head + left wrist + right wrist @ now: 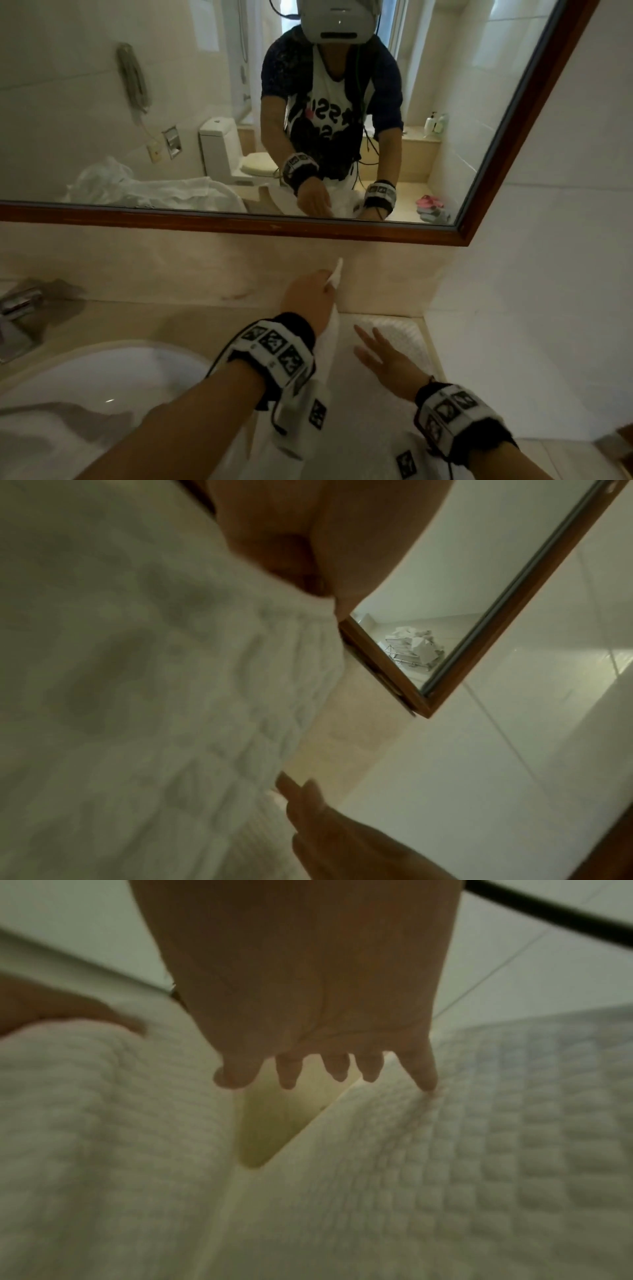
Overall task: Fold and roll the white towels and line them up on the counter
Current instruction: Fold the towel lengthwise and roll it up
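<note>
A white waffle-textured towel [387, 334] lies spread on the beige counter [191, 318] at the right, by the wall. My left hand [308, 294] pinches a corner of the towel [334, 277] and holds it lifted above the counter; the cloth [154, 696] hangs from the fingers. My right hand [380, 353] is flat with fingers spread, and its fingertips [426, 1083] rest on the towel [445, 1164] lying on the counter. Between the lifted part and the flat part a strip of counter [274, 1123] shows.
A white sink basin [102, 377] with more white cloth [41, 442] in it sits at the left, a chrome tap [20, 308] behind it. A wood-framed mirror [239, 224] hangs above the backsplash. A white tiled wall [548, 308] bounds the counter on the right.
</note>
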{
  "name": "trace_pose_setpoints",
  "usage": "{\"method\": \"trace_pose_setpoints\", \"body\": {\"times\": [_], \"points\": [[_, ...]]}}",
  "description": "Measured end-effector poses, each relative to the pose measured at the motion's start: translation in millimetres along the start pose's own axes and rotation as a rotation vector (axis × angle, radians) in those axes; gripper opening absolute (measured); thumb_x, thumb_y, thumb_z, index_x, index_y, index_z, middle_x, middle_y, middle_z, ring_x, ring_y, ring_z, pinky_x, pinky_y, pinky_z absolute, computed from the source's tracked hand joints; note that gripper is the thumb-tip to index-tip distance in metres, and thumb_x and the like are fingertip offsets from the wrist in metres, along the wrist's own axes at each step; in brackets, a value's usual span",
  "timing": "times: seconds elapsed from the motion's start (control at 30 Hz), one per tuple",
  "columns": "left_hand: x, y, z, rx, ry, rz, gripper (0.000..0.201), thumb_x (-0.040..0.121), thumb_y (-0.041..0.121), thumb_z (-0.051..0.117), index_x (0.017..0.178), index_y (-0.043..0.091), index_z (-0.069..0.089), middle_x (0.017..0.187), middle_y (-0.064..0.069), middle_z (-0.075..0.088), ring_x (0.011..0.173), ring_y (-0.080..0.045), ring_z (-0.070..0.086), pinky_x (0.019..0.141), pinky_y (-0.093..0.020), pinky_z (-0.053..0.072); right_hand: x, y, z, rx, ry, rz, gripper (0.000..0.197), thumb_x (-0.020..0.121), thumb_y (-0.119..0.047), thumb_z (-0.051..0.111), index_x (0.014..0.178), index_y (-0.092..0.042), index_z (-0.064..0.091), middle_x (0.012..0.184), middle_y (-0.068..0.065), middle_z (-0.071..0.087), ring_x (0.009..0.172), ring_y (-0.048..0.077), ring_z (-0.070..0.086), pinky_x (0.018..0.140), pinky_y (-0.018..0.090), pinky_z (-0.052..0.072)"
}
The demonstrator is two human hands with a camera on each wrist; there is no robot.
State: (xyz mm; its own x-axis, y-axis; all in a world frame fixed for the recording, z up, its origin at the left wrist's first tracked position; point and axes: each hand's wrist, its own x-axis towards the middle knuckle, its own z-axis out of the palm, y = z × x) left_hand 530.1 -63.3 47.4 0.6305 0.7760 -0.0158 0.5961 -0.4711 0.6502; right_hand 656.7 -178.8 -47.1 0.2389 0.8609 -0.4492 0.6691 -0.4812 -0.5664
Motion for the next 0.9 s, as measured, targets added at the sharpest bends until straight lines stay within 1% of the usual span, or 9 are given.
{"method": "trace_pose_setpoints", "body": {"times": [0.1, 0.23, 0.3, 0.37, 0.47, 0.6, 0.7, 0.8, 0.9], "points": [[11, 25, 35, -0.082, -0.028, -0.001, 0.041, 0.101, 0.017, 0.032, 0.142, 0.011, 0.038, 0.138, -0.014, 0.049, 0.123, -0.028, 0.048, 0.106, -0.033, 0.037, -16, 24, -23, 0.427, 0.150, 0.123, 0.051, 0.093, -0.058, 0.023, 0.141, -0.043, 0.025, 0.154, -0.012, 0.016, 0.144, 0.017, 0.018, 0.117, 0.034, 0.019], [9, 21, 88, -0.185, -0.567, -0.027, 0.060, 0.102, 0.031, 0.030, 0.151, 0.019, -0.002, 0.156, -0.011, 0.018, 0.140, -0.028, 0.028, 0.115, -0.033, 0.024, -34, 44, -27, 0.765, 0.173, 0.223, 0.060, 0.092, -0.057, 0.029, 0.143, -0.025, 0.035, 0.145, -0.003, 0.038, 0.135, 0.018, 0.035, 0.111, 0.036, 0.035], [6, 2, 100, -0.165, -0.625, -0.099, 0.059, 0.102, 0.033, 0.027, 0.150, 0.022, -0.006, 0.157, -0.010, 0.015, 0.141, -0.025, 0.026, 0.114, -0.031, 0.023, -35, 52, -24, 0.726, 0.180, 0.240, 0.066, 0.088, -0.057, 0.039, 0.139, -0.016, 0.042, 0.144, 0.003, 0.043, 0.126, 0.017, 0.044, 0.112, 0.038, 0.034], [6, -23, 101, -0.062, -0.498, -0.097, 0.053, 0.103, 0.024, 0.026, 0.150, 0.021, 0.001, 0.155, -0.012, 0.023, 0.138, -0.025, 0.031, 0.112, -0.031, 0.028, -32, 55, -21, 0.588, 0.218, 0.256, 0.075, 0.081, -0.059, 0.051, 0.139, -0.012, 0.042, 0.145, 0.005, 0.043, 0.128, 0.019, 0.044, 0.113, 0.034, 0.032], [3, -58, 96, 0.349, -0.453, -0.060, 0.060, 0.102, 0.027, 0.026, 0.149, 0.013, -0.008, 0.159, -0.008, -0.004, 0.147, -0.020, 0.004, 0.119, -0.032, 0.011, -22, 47, -12, 0.206, 0.298, 0.325, 0.074, 0.085, -0.058, 0.051, 0.140, -0.009, 0.039, 0.141, 0.006, 0.048, 0.130, 0.021, 0.044, 0.107, 0.027, 0.033], [-4, -72, 94, 0.614, -0.472, -0.001, 0.075, 0.098, 0.047, 0.025, 0.147, 0.010, -0.017, 0.156, -0.001, -0.021, 0.145, -0.015, -0.017, 0.120, -0.036, -0.004, -3, 22, -2, 0.121, 0.370, 0.362, 0.071, 0.077, -0.075, 0.042, 0.093, -0.009, 0.062, 0.097, 0.008, 0.068, 0.095, 0.023, 0.063, 0.076, 0.027, 0.044], [-9, -72, 99, 0.645, -0.478, 0.049, 0.079, 0.095, 0.056, 0.021, 0.147, 0.011, -0.018, 0.155, -0.002, -0.024, 0.144, -0.016, -0.020, 0.119, -0.036, -0.006, 2, 16, -5, -0.086, 0.341, 0.356, 0.041, 0.096, -0.045, 0.039, 0.106, -0.011, 0.058, 0.119, 0.010, 0.061, 0.110, 0.023, 0.057, 0.088, 0.027, 0.044], [-9, -82, 100, 0.612, -0.529, 0.047, 0.123, 0.050, 0.088, -0.021, 0.147, 0.013, -0.020, 0.155, -0.005, -0.025, 0.144, -0.018, -0.020, 0.119, -0.035, -0.007, -2, 26, -16, -0.101, 0.402, 0.358, 0.039, 0.101, -0.031, 0.032, 0.121, -0.006, 0.054, 0.129, 0.011, 0.055, 0.119, 0.024, 0.052, 0.094, 0.024, 0.040], [-7, -94, 101, 0.589, -0.558, 0.043, 0.151, 0.014, 0.085, -0.037, 0.146, 0.014, -0.022, 0.154, -0.006, -0.028, 0.144, -0.019, -0.022, 0.118, -0.033, -0.006, -3, 41, -36, -0.074, 0.487, 0.397, 0.048, 0.100, -0.039, 0.031, 0.113, -0.003, 0.060, 0.123, 0.014, 0.059, 0.115, 0.028, 0.053, 0.091, 0.028, 0.040]]}}
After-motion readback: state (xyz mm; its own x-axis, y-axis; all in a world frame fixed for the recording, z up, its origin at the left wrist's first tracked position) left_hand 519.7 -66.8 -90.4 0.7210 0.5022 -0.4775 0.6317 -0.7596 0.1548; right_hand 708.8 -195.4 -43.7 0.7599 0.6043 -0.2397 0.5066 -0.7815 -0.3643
